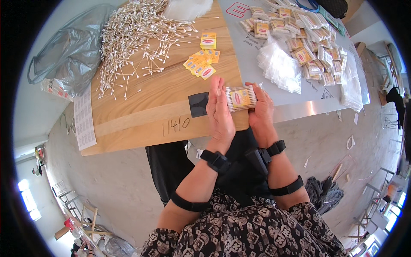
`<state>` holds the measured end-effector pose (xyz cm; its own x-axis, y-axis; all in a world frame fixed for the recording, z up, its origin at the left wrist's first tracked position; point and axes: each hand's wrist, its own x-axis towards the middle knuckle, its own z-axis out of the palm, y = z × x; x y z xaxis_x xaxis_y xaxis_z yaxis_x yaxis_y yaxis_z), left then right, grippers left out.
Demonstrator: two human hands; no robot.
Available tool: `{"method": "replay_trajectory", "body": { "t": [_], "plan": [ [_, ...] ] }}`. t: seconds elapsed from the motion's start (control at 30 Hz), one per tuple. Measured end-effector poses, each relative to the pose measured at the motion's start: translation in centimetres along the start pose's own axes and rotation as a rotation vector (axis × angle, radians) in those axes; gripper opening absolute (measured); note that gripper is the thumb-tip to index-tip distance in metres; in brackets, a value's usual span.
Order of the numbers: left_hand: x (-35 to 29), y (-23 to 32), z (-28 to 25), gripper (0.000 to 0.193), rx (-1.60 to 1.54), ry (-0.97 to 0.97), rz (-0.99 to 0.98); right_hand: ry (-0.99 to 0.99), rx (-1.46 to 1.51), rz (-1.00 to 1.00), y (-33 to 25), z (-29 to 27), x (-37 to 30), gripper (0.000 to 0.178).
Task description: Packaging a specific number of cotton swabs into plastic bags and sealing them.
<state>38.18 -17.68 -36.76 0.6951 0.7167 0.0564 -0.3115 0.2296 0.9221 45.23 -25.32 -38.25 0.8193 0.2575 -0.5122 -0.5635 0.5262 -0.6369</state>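
Note:
Between my two hands, over the table's near edge, is a small clear pack of cotton swabs (pixel 241 99) with a yellow-orange card inside. My left hand (pixel 219 112) presses against its left end, fingers straight and together. At the other end my right hand (pixel 261 109) grips the pack with bent fingers. A loose heap of cotton swabs (pixel 132 38) covers the far left of the wooden table (pixel 128 113). Beyond my left hand lie a stack of yellow cards (pixel 208 40) and several spread yellow cards (pixel 200 63).
Finished-looking swab packs (pixel 304 55) pile up at the far right, beside empty clear bags (pixel 279 66) on a grey sheet (pixel 295 107). A grey plastic bag (pixel 72 51) hangs over the left edge above a printed sheet (pixel 84 122). Black tape (pixel 198 105) marks the tabletop.

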Motion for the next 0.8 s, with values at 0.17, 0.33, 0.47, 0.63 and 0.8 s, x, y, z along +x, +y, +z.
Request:
{"method": "replay_trajectory", "body": {
  "t": [0.17,0.33,0.47,0.63,0.8],
  "plan": [
    [0.1,-0.2,-0.8,0.053,-0.091,-0.066,0.023,-0.026,-0.054,0.02,-0.2,-0.2,-0.1,0.03],
    [-2.5,2.3,0.5,0.057,0.042,0.033,-0.119,-0.15,0.438,0.09,-1.6,-1.2,-2.1,0.03],
    [-2.0,3.0,1.3,0.056,-0.001,0.06,-0.218,-0.114,0.527,0.127,-1.3,-0.4,-3.2,0.03],
    [-0.9,3.6,0.8,0.061,-0.086,0.072,-0.384,-0.09,0.251,-0.018,-0.6,0.4,-3.6,0.028],
    [-1.5,3.5,1.3,0.055,-0.002,0.037,-0.287,-0.017,0.186,-0.067,-0.3,1.8,-4.1,0.027]
  ]
}}
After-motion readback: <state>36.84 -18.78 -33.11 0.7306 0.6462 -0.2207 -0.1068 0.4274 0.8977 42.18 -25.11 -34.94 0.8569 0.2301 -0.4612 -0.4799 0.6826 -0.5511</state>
